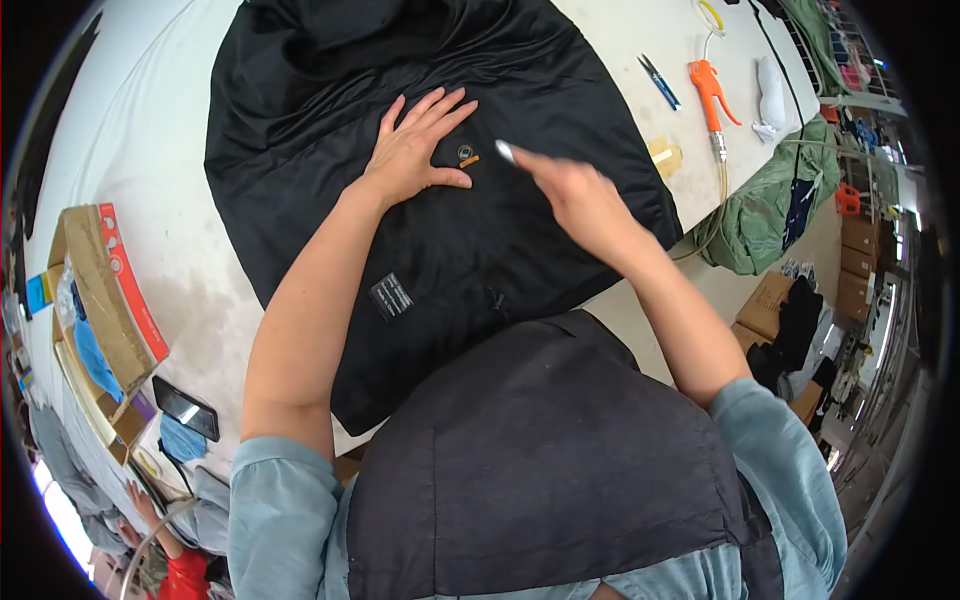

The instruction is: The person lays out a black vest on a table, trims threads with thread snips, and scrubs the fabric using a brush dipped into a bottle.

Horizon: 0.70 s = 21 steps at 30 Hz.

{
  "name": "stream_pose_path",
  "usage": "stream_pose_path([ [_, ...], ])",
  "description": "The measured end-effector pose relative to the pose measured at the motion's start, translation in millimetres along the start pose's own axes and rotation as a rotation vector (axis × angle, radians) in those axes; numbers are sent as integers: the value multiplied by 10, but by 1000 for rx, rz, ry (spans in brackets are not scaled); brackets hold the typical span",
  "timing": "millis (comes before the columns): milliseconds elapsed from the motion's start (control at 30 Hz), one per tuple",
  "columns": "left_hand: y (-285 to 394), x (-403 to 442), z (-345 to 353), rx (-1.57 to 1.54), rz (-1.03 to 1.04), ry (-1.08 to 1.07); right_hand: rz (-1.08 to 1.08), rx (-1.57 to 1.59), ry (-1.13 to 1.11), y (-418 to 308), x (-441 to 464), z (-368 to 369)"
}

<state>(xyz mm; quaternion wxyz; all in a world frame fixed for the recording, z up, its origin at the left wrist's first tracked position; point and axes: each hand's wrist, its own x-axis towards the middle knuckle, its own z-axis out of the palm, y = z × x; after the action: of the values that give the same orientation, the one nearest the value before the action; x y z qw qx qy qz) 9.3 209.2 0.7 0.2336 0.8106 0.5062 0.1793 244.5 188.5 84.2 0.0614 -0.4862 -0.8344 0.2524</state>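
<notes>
A black garment [450,240] lies spread on the white table. My left hand [410,155] rests flat on it with fingers spread. Beside its thumb, the cloth bears a small round mark [465,152] and a short orange-brown tab [470,161]. To the right of these, my right hand [575,195] is over the garment, slightly blurred, its fingers closed. A small silvery-white piece [505,151] shows at its fingertip; what it is I cannot make out. A label with white print [391,297] sits lower on the cloth.
Blue snips [660,83], an orange air gun [708,95] with a hose and a white bundle [771,98] lie on the right of the table [195,290]. At left are a cardboard box [95,300] and a phone [186,408]. A co-worker's hand [143,505] shows at lower left.
</notes>
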Motion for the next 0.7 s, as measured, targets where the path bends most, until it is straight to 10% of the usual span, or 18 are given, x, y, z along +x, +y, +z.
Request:
stream_pose_path([
  [200, 15, -2, 11, 17, -13, -3, -28, -170, -140, 7, -451, 314],
  [333, 117, -42, 8, 44, -52, 107, -98, 498, -337, 469, -1204, 111],
  [500, 1038, -576, 222, -7, -50, 397, 447, 607, -294, 493, -815, -662],
  [700, 1861, -1237, 757, -166, -220, 243, -514, 41, -141, 694, 58, -410],
])
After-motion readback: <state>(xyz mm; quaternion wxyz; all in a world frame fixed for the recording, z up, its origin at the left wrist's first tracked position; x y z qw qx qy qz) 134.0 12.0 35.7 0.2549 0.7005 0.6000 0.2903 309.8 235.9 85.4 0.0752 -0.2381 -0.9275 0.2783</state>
